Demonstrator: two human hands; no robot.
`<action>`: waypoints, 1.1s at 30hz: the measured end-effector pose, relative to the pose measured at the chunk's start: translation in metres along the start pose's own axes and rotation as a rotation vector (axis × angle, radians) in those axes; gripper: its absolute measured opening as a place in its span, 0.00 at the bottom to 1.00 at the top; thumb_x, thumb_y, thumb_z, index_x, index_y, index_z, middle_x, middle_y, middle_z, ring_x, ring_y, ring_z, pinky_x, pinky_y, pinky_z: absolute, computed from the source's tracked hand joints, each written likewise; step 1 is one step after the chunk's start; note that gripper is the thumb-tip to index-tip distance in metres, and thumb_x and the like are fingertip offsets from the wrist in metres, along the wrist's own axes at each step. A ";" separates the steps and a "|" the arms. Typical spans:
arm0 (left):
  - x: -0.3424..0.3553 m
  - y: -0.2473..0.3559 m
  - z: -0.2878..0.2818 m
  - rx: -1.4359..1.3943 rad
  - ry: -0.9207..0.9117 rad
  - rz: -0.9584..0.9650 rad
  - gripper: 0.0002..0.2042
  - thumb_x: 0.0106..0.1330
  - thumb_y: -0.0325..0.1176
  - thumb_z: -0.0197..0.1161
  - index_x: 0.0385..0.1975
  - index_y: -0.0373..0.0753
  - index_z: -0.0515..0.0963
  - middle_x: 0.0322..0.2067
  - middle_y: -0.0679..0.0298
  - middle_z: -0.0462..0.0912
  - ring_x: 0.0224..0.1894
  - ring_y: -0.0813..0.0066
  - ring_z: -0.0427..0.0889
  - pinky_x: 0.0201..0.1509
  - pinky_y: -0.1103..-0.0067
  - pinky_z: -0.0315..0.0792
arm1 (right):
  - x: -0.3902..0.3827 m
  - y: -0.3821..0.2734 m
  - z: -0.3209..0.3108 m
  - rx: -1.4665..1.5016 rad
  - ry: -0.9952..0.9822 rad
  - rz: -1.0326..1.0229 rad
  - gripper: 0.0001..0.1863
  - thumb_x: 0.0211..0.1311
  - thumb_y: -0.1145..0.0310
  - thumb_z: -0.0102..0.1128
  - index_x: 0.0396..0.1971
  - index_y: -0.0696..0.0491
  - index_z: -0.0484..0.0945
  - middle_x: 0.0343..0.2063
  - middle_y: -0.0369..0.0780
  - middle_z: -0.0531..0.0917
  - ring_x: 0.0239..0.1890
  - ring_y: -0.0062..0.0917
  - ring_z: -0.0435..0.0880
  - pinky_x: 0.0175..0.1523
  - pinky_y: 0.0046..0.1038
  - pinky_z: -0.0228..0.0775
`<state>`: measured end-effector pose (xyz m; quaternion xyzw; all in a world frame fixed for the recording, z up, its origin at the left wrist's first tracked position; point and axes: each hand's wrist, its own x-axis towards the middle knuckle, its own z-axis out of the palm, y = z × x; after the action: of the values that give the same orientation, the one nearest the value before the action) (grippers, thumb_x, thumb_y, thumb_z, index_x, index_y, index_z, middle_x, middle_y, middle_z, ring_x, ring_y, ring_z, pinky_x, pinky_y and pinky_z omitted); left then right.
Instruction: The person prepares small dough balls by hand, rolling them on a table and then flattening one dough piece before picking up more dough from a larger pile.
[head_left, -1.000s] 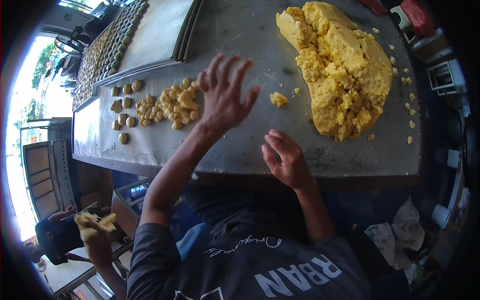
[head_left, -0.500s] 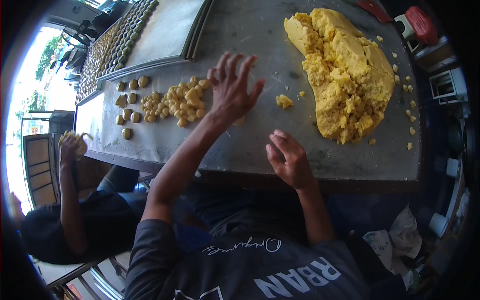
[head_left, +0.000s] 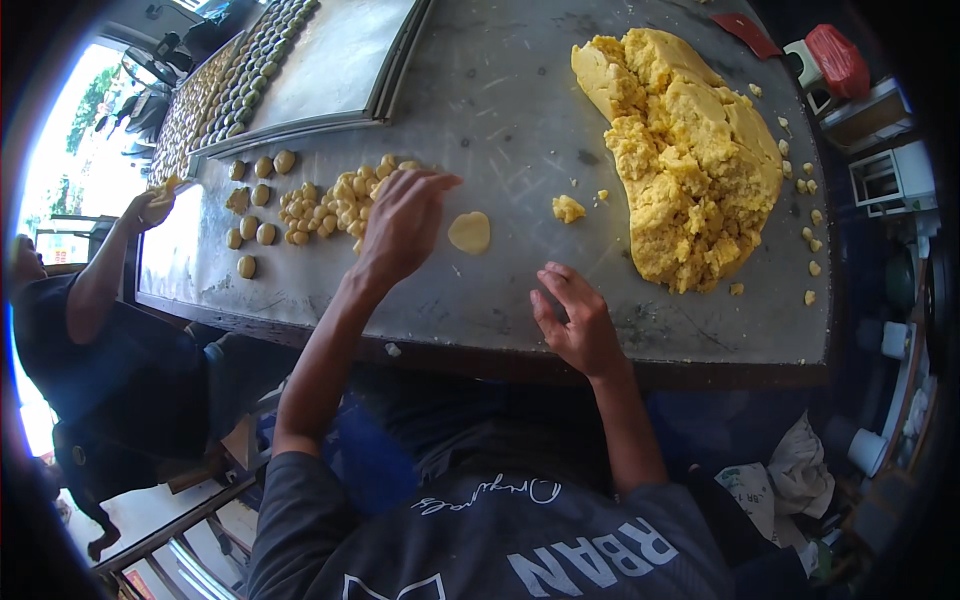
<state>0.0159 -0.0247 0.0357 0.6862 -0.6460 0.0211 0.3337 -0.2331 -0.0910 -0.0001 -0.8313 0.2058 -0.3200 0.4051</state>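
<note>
My left hand [head_left: 402, 225] hovers at the right side of a pile of small pale dough balls [head_left: 352, 196], covering part of it. Its fingers stretch to the right, with nothing visible in them. Just right of this hand, a flattened dough round [head_left: 469, 233] lies on the metal table [head_left: 500, 300]. My right hand [head_left: 577, 325] is held over the table's near edge, fingers loosely bent and apart, holding nothing I can see. Beyond it sits a small yellow crumbly lump [head_left: 568, 209]. A large mound of yellow crumbly dough or filling [head_left: 690, 170] fills the right side.
Several rounded filled pieces [head_left: 247, 266] stand in loose rows at left. Trays [head_left: 330, 70] bearing rows of pieces occupy the far left. Another person [head_left: 130, 360] stands left, a hand raised at the table's corner. A red scraper-like piece [head_left: 748, 35] lies far right.
My left hand has swung left and nearer to me, uncovering the flattened dough round. My right hand has hardly moved. The other person has shifted, their hand now higher, at the table corner.
</note>
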 end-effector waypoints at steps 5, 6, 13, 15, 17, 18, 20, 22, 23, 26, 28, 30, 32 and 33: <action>0.009 -0.020 -0.003 -0.079 0.254 -0.055 0.09 0.58 0.20 0.56 0.36 0.37 0.78 0.27 0.60 0.78 0.31 0.66 0.78 0.36 0.74 0.71 | 0.027 -0.010 0.001 -0.058 -0.124 0.013 0.15 0.58 0.71 0.61 0.43 0.63 0.76 0.43 0.51 0.79 0.47 0.45 0.79 0.51 0.37 0.73; 0.012 -0.024 -0.003 -0.085 0.277 -0.061 0.08 0.57 0.20 0.56 0.36 0.37 0.78 0.27 0.61 0.78 0.30 0.66 0.77 0.35 0.74 0.71 | 0.039 -0.014 0.002 -0.090 -0.177 0.004 0.16 0.59 0.69 0.60 0.45 0.63 0.76 0.45 0.52 0.79 0.49 0.46 0.77 0.53 0.38 0.71; -0.008 -0.046 0.000 -0.040 0.404 0.036 0.04 0.55 0.22 0.60 0.30 0.38 0.77 0.20 0.63 0.73 0.25 0.67 0.74 0.31 0.73 0.69 | 0.102 0.008 0.050 -0.447 -0.458 -0.238 0.21 0.67 0.60 0.50 0.52 0.59 0.72 0.52 0.51 0.75 0.61 0.50 0.65 0.67 0.43 0.52; -0.009 -0.041 -0.003 -0.045 0.451 0.071 0.04 0.54 0.22 0.61 0.28 0.39 0.77 0.22 0.63 0.75 0.25 0.67 0.75 0.31 0.73 0.69 | 0.107 0.014 0.057 -0.490 -0.564 -0.210 0.20 0.68 0.60 0.48 0.52 0.58 0.72 0.53 0.49 0.75 0.60 0.50 0.65 0.67 0.45 0.50; -0.003 -0.035 -0.001 -0.137 0.482 0.105 0.05 0.52 0.22 0.61 0.27 0.40 0.77 0.23 0.64 0.77 0.26 0.66 0.76 0.32 0.72 0.71 | 0.102 0.024 0.057 -0.519 -0.598 -0.227 0.18 0.68 0.62 0.47 0.50 0.57 0.73 0.52 0.48 0.75 0.60 0.50 0.65 0.68 0.47 0.49; -0.004 -0.035 -0.001 -0.132 0.481 0.113 0.04 0.52 0.23 0.61 0.27 0.40 0.77 0.24 0.64 0.78 0.27 0.67 0.77 0.32 0.72 0.72 | 0.098 0.026 0.061 -0.511 -0.585 -0.260 0.17 0.68 0.63 0.46 0.49 0.57 0.73 0.51 0.47 0.76 0.59 0.50 0.66 0.67 0.48 0.48; -0.007 -0.033 0.002 -0.126 0.472 0.123 0.04 0.53 0.25 0.61 0.27 0.41 0.77 0.25 0.65 0.79 0.29 0.67 0.77 0.33 0.72 0.73 | 0.098 0.015 0.061 -0.518 -0.640 -0.202 0.15 0.66 0.66 0.48 0.48 0.58 0.73 0.50 0.47 0.76 0.59 0.48 0.66 0.68 0.49 0.47; -0.011 -0.029 0.006 -0.107 0.443 0.134 0.03 0.53 0.28 0.61 0.27 0.41 0.77 0.25 0.65 0.79 0.30 0.67 0.77 0.33 0.72 0.73 | 0.102 0.002 0.066 -0.492 -0.641 -0.155 0.15 0.64 0.68 0.50 0.49 0.58 0.73 0.49 0.49 0.75 0.58 0.48 0.66 0.67 0.47 0.48; -0.015 -0.027 0.008 -0.125 0.373 0.117 0.03 0.53 0.30 0.61 0.28 0.42 0.77 0.25 0.65 0.79 0.31 0.67 0.77 0.34 0.73 0.73 | 0.103 -0.003 0.068 -0.460 -0.617 -0.142 0.16 0.63 0.68 0.52 0.49 0.58 0.72 0.49 0.50 0.75 0.58 0.49 0.66 0.67 0.46 0.49; -0.018 -0.020 0.015 -0.167 0.357 0.120 0.05 0.53 0.30 0.61 0.29 0.42 0.77 0.26 0.66 0.79 0.31 0.67 0.76 0.35 0.72 0.73 | 0.111 -0.004 0.066 -0.458 -0.635 -0.135 0.19 0.60 0.70 0.56 0.50 0.59 0.71 0.51 0.53 0.72 0.58 0.49 0.66 0.64 0.44 0.54; -0.017 -0.017 0.017 -0.179 0.360 0.099 0.05 0.52 0.30 0.61 0.29 0.42 0.77 0.26 0.66 0.79 0.31 0.66 0.76 0.36 0.72 0.73 | 0.116 -0.005 0.063 -0.424 -0.654 -0.113 0.18 0.59 0.71 0.56 0.49 0.60 0.71 0.49 0.53 0.74 0.57 0.49 0.68 0.62 0.45 0.57; -0.013 -0.017 0.017 -0.187 0.366 0.083 0.06 0.52 0.30 0.61 0.30 0.42 0.77 0.26 0.66 0.79 0.31 0.66 0.76 0.35 0.72 0.73 | 0.119 -0.011 0.059 -0.326 -0.650 -0.061 0.14 0.58 0.73 0.55 0.45 0.61 0.73 0.44 0.54 0.77 0.55 0.49 0.70 0.62 0.46 0.57; -0.014 -0.019 0.018 -0.192 0.358 0.058 0.05 0.53 0.30 0.61 0.30 0.42 0.77 0.27 0.66 0.79 0.32 0.66 0.76 0.35 0.71 0.73 | 0.128 -0.038 0.058 -0.401 -0.756 0.169 0.14 0.58 0.72 0.56 0.44 0.62 0.73 0.41 0.54 0.79 0.51 0.50 0.73 0.55 0.45 0.64; -0.017 -0.020 0.017 -0.194 0.351 0.041 0.05 0.53 0.30 0.61 0.30 0.42 0.77 0.27 0.66 0.79 0.32 0.65 0.76 0.36 0.71 0.73 | 0.130 -0.045 0.059 -0.438 -0.809 0.284 0.14 0.58 0.72 0.56 0.43 0.63 0.73 0.40 0.54 0.80 0.49 0.51 0.75 0.52 0.44 0.67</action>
<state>0.0245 -0.0198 0.0057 0.6231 -0.5909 0.0848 0.5054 -0.0958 -0.1109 0.0562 -0.9187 0.2056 0.1385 0.3075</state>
